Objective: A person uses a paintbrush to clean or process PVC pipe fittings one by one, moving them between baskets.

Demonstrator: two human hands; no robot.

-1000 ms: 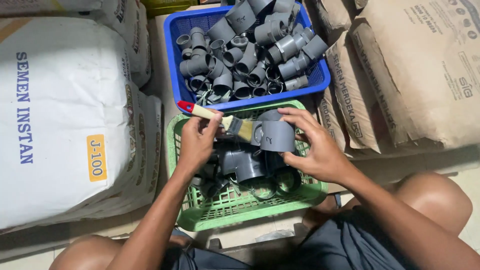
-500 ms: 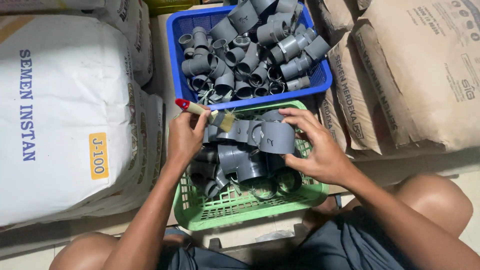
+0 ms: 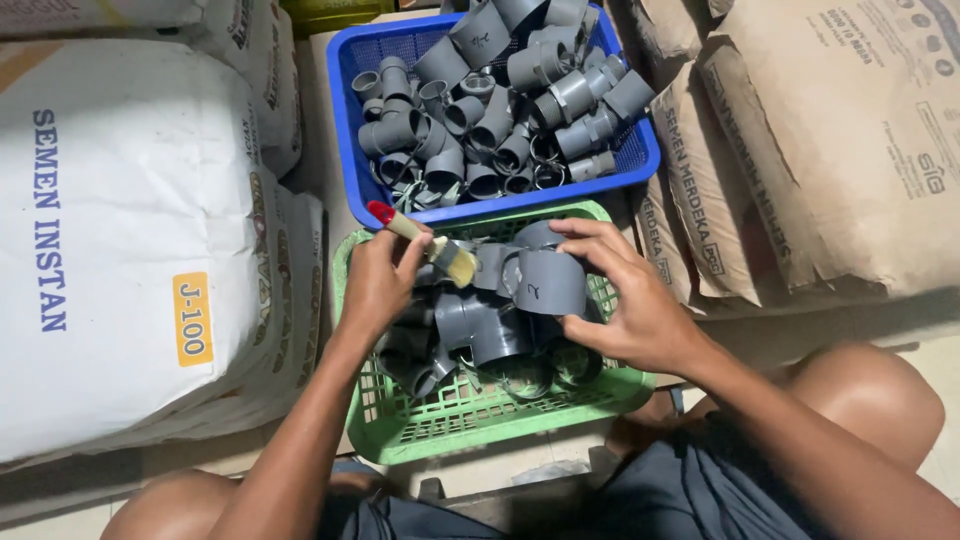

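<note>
Two baskets sit wedged between big sacks, so not much side room. Landmark is the green basket [image 3: 480, 420]: white sack [image 3: 130, 250] hard against its left edge, brown sacks [image 3: 800, 150] just right, blue basket [image 3: 640, 165] of grey fittings touching its far rim. Over it, right hand [image 3: 625, 300] is curled around a grey pipe fitting [image 3: 545, 282]; left hand [image 3: 380, 280] is closed on a small paintbrush [image 3: 425, 240], bristles next to the fitting.

Fittings basket [image 3: 480, 425] before fittings crate [image 3: 345, 110], between sacks [image 3: 120, 250].
</note>
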